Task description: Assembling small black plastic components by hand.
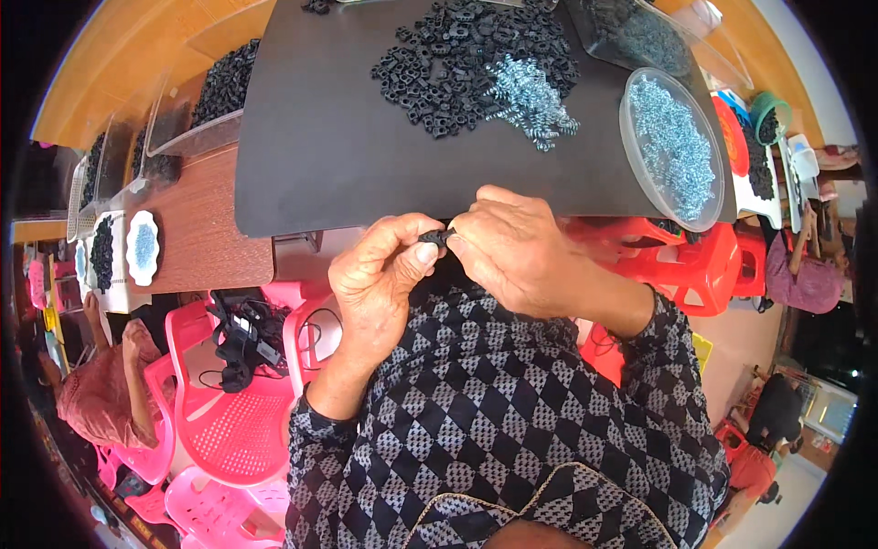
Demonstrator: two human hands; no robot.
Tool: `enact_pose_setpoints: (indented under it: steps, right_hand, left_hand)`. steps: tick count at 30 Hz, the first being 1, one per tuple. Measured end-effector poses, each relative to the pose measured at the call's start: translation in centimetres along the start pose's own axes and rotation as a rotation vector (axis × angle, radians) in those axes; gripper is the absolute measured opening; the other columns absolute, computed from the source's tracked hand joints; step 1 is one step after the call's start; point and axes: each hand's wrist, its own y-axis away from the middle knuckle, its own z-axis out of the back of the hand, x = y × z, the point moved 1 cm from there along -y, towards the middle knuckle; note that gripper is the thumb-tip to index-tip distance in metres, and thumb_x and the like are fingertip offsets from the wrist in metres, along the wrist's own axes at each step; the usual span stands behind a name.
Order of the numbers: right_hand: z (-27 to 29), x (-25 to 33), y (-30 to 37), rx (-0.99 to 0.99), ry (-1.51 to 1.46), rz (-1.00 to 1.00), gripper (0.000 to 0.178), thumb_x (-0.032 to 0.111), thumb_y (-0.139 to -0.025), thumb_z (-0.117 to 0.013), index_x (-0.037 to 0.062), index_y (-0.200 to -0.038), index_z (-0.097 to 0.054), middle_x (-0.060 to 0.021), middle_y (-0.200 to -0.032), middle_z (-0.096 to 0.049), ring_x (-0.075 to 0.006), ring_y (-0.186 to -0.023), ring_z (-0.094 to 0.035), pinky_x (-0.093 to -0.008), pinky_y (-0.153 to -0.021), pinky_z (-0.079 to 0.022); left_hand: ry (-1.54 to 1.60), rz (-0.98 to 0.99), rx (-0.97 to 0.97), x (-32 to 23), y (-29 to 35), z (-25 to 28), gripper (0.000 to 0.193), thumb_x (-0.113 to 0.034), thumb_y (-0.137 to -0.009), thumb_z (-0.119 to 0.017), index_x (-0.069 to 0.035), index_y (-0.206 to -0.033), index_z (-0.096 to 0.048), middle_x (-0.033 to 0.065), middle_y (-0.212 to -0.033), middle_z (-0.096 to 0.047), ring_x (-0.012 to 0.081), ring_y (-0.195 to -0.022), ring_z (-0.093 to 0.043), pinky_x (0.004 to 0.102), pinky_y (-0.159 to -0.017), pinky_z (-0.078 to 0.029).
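Just off the near edge of the dark table (pixel 311 165), a small black plastic piece (pixel 436 238) is pinched between both hands. My left hand (pixel 377 279) grips its left end between thumb and index finger. Its right end is in the closed fingers of my right hand (pixel 517 252), which partly hide it. On the table beyond lies a heap of similar small black plastic pieces (pixel 439 78). Small shiny coil springs (pixel 532 102) are piled against the right side of that heap. Whether a spring sits in the held piece I cannot tell.
A round clear tub (pixel 631 146) of springs stands at the table's right edge, with a clear bin (pixel 594 41) behind it. Left, another clear bin (pixel 197 142) holds black pieces. A pink chair (pixel 233 448) bears black straps; red stools (pixel 704 279) stand right. Other people sit at both sides.
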Motion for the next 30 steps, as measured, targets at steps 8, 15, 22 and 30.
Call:
enact_pose_setpoints:
  steps: [8,15,22,30]
  right_hand:
    - [-0.5,0.0,0.6,0.017,0.003,-0.007,0.018,0.006,-0.074,-0.064,0.0049,-0.07,-0.047,-0.01,-0.065,-0.05,-0.03,-0.061,-0.05,-0.0402,-0.055,-0.04]
    - [0.0,0.0,1.2,0.09,0.123,0.013,0.02,0.01,-0.074,-0.063,0.0046,-0.065,-0.047,-0.0107,-0.062,-0.051,-0.0318,-0.061,-0.052,-0.0428,-0.056,-0.041]
    - [1.6,-1.0,0.7,0.228,-0.072,-0.074,0.019,0.002,-0.076,-0.06,0.0027,-0.066,-0.044,-0.0111,-0.058,-0.043,-0.03,-0.057,-0.045,-0.0413,-0.053,-0.038]
    - [0.9,-1.5,1.1,0.211,0.038,0.002,0.019,0.012,-0.073,-0.064,0.0046,-0.066,-0.048,-0.0109,-0.061,-0.052,-0.0317,-0.062,-0.054,-0.0432,-0.056,-0.043]
  left_hand:
    - [-0.128,-0.046,0.03,-0.1,0.3,0.3,0.013,0.0,-0.081,-0.068,0.003,-0.094,-0.066,0.002,-0.08,-0.06,0.0083,-0.071,-0.053,0.0213,-0.063,-0.044]
    - [-0.179,-0.112,0.123,0.2,0.1,0.1,0.013,0.0,-0.081,-0.068,0.003,-0.093,-0.066,0.0036,-0.079,-0.061,0.0098,-0.071,-0.054,0.0224,-0.063,-0.044]
    - [-0.166,-0.08,0.194,0.1,-0.3,-0.5,0.013,-0.001,-0.082,-0.067,0.003,-0.094,-0.065,0.0043,-0.079,-0.061,0.0106,-0.07,-0.055,0.0235,-0.062,-0.045]
    - [-0.293,-0.166,0.177,-0.2,-0.9,-0.5,0.013,-0.001,-0.08,-0.068,0.003,-0.092,-0.065,0.0066,-0.075,-0.06,0.0152,-0.065,-0.056,0.0261,-0.058,-0.044]
